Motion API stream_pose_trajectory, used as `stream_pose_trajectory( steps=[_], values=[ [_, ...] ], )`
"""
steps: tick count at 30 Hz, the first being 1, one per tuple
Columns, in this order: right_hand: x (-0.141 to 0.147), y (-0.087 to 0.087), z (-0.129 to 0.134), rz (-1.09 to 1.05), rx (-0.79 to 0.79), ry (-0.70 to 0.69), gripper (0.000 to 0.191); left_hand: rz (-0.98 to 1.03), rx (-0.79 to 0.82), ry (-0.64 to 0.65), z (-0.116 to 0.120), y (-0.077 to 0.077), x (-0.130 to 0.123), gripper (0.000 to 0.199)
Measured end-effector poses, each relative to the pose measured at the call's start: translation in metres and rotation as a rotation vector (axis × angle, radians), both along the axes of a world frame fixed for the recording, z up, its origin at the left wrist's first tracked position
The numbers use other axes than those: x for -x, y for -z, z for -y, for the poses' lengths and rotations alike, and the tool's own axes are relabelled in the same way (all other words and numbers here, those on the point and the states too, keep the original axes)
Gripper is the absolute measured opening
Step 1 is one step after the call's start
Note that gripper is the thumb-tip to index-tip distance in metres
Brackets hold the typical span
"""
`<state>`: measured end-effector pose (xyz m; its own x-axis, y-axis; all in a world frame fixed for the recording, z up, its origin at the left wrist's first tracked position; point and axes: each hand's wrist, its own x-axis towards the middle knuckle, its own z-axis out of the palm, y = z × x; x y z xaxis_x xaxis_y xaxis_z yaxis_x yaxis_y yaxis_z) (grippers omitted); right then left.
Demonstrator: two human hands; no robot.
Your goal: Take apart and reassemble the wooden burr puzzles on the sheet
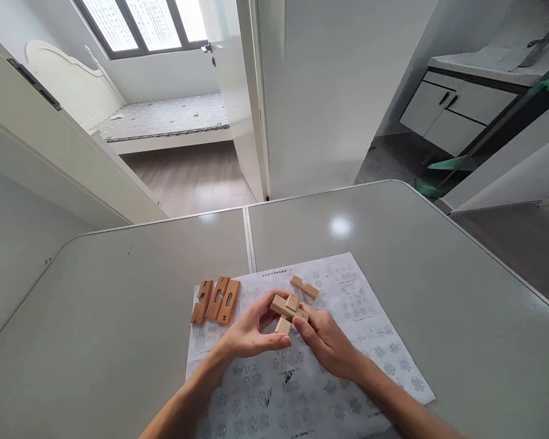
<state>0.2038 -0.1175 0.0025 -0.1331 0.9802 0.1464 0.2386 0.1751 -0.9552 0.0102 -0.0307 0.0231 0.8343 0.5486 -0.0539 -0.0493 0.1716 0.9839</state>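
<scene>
Between my two hands is a small cluster of interlocked wooden puzzle pieces (283, 306), pale and block-shaped, held above a printed sheet (370, 341). My left hand (251, 326) grips it from the left, thumb below and fingers behind. On the right side, my right hand (329, 341) pinches it with the thumb in front; its other fingers are partly hidden. Just beyond the hands lies a loose notched wooden piece (304, 286) on the sheet. To the left, three darker flat wooden pieces (216, 300) with slots and the numbers 3, 1 and 2 lie side by side.
The sheet, covered in small diagrams, lies on a grey table (119, 329) with a pale rim and a seam across it. Behind the table stand a white wall (324, 91) and an open door (235, 79). A bed (165, 119) shows through the doorway, cabinets (457, 110) at the right.
</scene>
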Motion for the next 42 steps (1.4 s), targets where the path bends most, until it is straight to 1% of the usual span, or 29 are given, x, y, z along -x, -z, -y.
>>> stream_pose_trajectory(
  steps=[3,7,10,12,15,18,20,23,27,31,37,42],
  values=[
    [0.002,-0.002,-0.001,-0.15,0.131,-0.117,0.043,0.016,-0.008,-0.036,-0.003,0.004,0.0,0.075],
    [-0.001,-0.009,-0.004,-0.275,0.209,-0.247,0.048,0.043,-0.042,-0.067,-0.004,0.009,0.001,0.075],
    [-0.002,-0.01,-0.006,-0.502,0.313,-0.377,0.051,0.084,-0.111,-0.081,-0.005,0.01,0.0,0.073],
    [-0.003,-0.007,-0.006,-0.642,0.406,-0.449,0.05,0.129,-0.124,-0.063,-0.006,0.009,-0.001,0.072],
    [-0.003,-0.002,-0.006,-0.711,0.481,-0.514,0.047,0.158,-0.038,0.031,-0.007,0.008,0.0,0.073],
    [-0.003,0.003,-0.006,-0.716,0.505,-0.513,0.042,0.166,0.076,0.1,-0.006,0.009,0.002,0.077],
    [-0.002,0.003,-0.006,-0.697,0.501,-0.488,0.043,0.16,0.096,0.089,-0.005,0.011,0.003,0.079],
    [0.0,-0.001,-0.006,-0.625,0.481,-0.431,0.05,0.135,0.067,0.053,-0.005,0.012,0.005,0.082],
    [0.004,-0.003,-0.002,-0.566,0.426,-0.352,0.053,0.131,0.01,0.055,-0.004,0.007,0.006,0.082],
    [0.005,-0.001,0.001,-0.509,0.359,-0.323,0.055,0.124,-0.052,0.037,-0.003,0.002,0.006,0.078],
    [0.004,0.003,0.003,-0.475,0.291,-0.296,0.05,0.086,-0.122,0.004,-0.002,0.001,0.006,0.084],
    [0.002,0.002,0.005,-0.436,0.271,-0.285,0.049,0.053,-0.173,-0.014,-0.001,0.0,0.007,0.086]
  ],
)
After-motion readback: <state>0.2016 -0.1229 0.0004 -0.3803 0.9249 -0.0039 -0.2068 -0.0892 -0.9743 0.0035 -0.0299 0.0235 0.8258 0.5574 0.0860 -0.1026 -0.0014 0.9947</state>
